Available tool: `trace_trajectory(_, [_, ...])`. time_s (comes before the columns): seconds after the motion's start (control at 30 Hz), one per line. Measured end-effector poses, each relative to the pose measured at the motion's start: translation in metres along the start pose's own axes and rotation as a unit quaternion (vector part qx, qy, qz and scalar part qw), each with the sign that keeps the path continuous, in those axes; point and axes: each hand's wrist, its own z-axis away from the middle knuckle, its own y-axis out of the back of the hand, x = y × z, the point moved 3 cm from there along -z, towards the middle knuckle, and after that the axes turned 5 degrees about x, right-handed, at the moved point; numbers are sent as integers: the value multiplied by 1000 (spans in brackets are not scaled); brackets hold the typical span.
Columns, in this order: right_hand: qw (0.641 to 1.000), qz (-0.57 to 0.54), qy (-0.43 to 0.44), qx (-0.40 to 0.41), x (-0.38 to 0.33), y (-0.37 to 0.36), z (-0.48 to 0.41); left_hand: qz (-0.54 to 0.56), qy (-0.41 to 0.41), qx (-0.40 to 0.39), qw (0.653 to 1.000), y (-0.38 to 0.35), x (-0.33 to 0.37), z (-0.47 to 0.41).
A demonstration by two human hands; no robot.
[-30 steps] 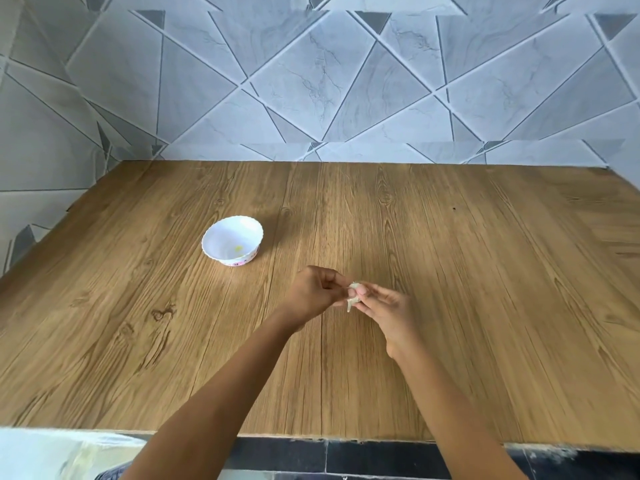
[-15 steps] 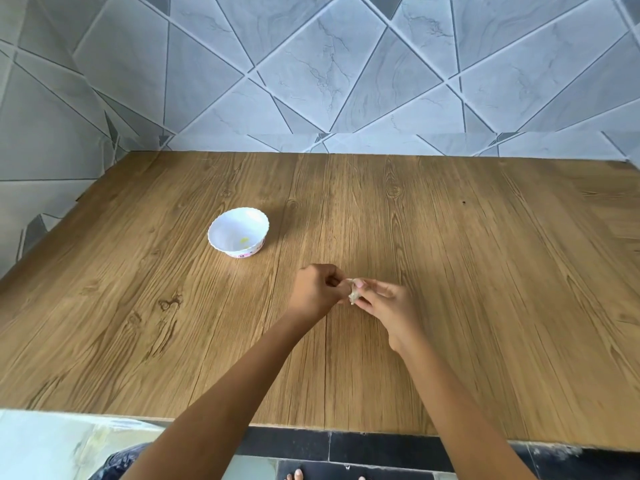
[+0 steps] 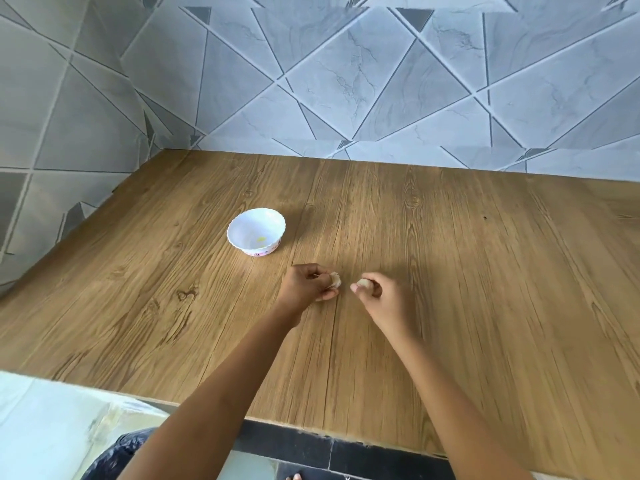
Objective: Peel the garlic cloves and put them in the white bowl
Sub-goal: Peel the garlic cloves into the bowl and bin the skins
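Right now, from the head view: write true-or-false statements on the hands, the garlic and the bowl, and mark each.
1. The bowl stands on the table, farther left than the left hand and the right hand. True.
2. The hands touch each other. False: bare table shows between them.
3. Each hand pinches garlic: left piece, right piece. True.
4. The bowl is full of cloves. False: only one small yellowish bit shows inside.

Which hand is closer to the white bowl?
Left. The left hand, holding a garlic piece, sits just in front of the bowl, slightly to its right; the right hand, holding a second garlic piece, is farther right.
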Motion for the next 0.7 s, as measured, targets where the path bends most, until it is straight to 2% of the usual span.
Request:
trace_trajectory(0.07, [998, 50, 28, -7, 1, -4, -2, 0, 1, 10, 1000, 3, -1, 2])
trace_trajectory(0.13, [996, 71, 55, 21, -1, -3, 1, -2, 0, 19, 1000, 6, -2, 5])
trace_trajectory(0.23, [991, 37, 118, 57, -12, 0, 11, -9, -5, 29, 1000, 10, -4, 9])
trace_trajectory(0.37, [995, -80, 51, -36, -31, -11, 16, -26, -18, 31, 999, 16, -4, 18])
trace_trajectory(0.47, [989, -134, 21, -65, -41, -21, 20, -33, -28, 19, 999, 24, -4, 27])
trace_trajectory(0.63, [983, -148, -18, -103, -49, -35, 33, -36, -16, 12, 999, 53, -14, 35])
trace_trajectory(0.7, [981, -159, -44, -102, -50, -40, 42, -70, -32, 11, 997, 67, -21, 36])
